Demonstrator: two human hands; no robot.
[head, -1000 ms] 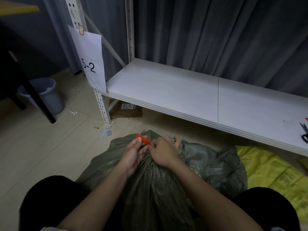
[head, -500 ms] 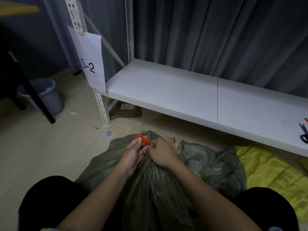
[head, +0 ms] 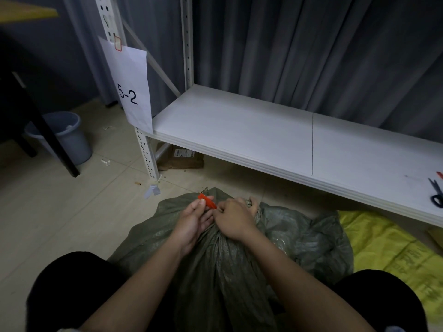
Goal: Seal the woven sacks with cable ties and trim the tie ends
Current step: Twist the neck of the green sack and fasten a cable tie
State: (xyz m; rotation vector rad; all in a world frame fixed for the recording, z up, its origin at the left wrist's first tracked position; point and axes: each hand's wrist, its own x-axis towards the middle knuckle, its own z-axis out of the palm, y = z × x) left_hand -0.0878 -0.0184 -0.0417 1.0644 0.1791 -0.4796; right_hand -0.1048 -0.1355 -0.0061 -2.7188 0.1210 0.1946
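Olive-green woven sack [head: 223, 267] stands on the tiled floor [head: 60, 212] between a seated person's knees, its mouth gathered into a bunch at the top. The right hand [head: 236, 219] wraps its curled fingers round that gathered neck, its grip tight on the cloth. The left hand [head: 194, 218] sits just beside it, thumb and fingers pinching an orange-red cable tie [head: 208, 202] that slants from the sack's mouth toward the right hand. Whether the tie already circles the neck cannot be told, since the hands cover that spot.

Behind the sack runs a low white shelf [head: 251, 130] on a perforated metal upright. A sheet of paper [head: 130, 85] marked "5-2" hangs from the upright. A pair of dark-handled scissors [head: 436, 194] lies near the shelf's right end, well apart from both hands, with a red tip just showing at the frame edge beside them. A yellow woven sack [head: 388, 250] lies flat on the floor to the right, partly under the shelf. A grey bucket [head: 64, 137] stands at the left behind a dark furniture leg, and a brown cardboard package [head: 182, 159] rests under the shelf. Grey curtains [head: 299, 49] close off the background.
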